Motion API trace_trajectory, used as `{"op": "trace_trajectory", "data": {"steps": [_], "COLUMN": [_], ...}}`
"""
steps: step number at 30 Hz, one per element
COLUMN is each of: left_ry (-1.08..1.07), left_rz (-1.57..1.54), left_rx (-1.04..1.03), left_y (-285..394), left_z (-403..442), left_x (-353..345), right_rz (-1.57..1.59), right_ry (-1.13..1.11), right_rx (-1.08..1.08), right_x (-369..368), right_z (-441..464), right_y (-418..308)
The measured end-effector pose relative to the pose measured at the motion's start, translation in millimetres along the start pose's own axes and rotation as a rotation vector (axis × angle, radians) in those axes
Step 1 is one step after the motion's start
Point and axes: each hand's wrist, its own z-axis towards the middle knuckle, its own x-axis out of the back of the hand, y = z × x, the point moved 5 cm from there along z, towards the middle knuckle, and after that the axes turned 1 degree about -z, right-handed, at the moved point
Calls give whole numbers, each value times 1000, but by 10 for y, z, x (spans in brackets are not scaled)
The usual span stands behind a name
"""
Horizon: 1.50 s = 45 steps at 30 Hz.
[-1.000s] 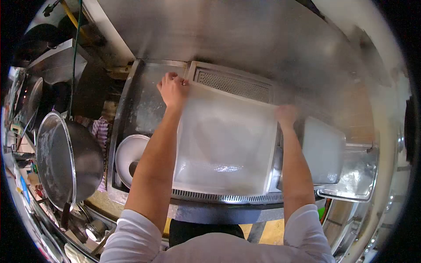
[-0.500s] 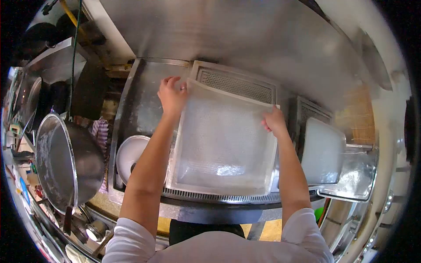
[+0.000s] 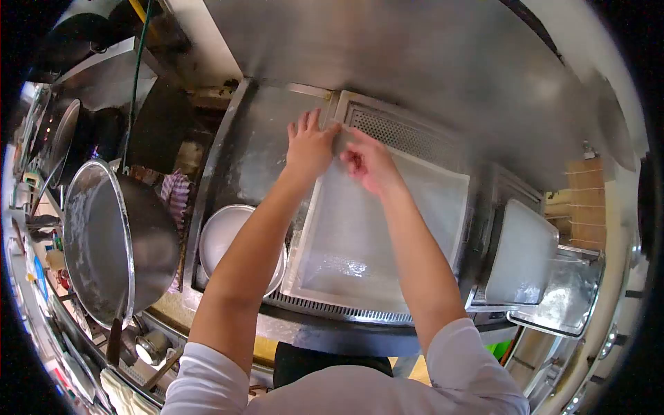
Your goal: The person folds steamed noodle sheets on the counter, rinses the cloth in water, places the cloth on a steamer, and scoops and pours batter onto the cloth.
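A thin, wet-looking white sheet (image 3: 356, 235), perhaps cloth, lies over a perforated metal tray (image 3: 394, 128) whose far strip shows uncovered. At the sheet's far left corner is my left hand (image 3: 310, 146), fingers spread and thumb pointing to the corner. My right hand (image 3: 370, 162) reaches across the sheet to the same corner. Its index finger stretches out towards my left thumb, while its other fingers curl loosely. The fingertips nearly meet, and I cannot tell whether they touch the sheet's edge.
Left of the sheet a round white lidlike pan (image 3: 225, 238) sits on the steel counter, partly behind my left forearm. A large metal pot (image 3: 149, 238) stands further left. To the right are another white-covered tray (image 3: 522, 252) and a shiny metal pan (image 3: 567, 294).
My right hand has left the sheet's far right corner and moved left to the far left corner. My left hand has spread its fingers there. The view has shifted slightly.
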Motion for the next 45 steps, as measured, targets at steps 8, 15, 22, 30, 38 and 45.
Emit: {"op": "trace_trajectory", "data": {"steps": [8, 15, 22, 30, 38, 45], "left_ry": [-102, -100, -368, -543, -360, -313], "left_rz": [84, 98, -248, -98, -388, -564], "left_rx": [-38, -75, -143, -244, -121, 46], "left_y": [-28, 18, 460, 770, 1093, 1367], "left_z": [62, 56, -1571, -2618, -2597, -2828], "left_x": [-37, 20, 497, 662, 876, 849], "right_rz": [-136, -746, -964, -2034, -1369, -1451], "right_ry": [-1, -281, -99, 72, 538, 880], "right_rx": [-127, -487, 37, -235, 22, 323], "right_x": [-221, -821, -351, 919, 1731, 2535], "right_z": [-318, -2287, -2304, -3305, -3392, -1912], "right_y": [367, 1466, 881, 718, 127, -548]}}
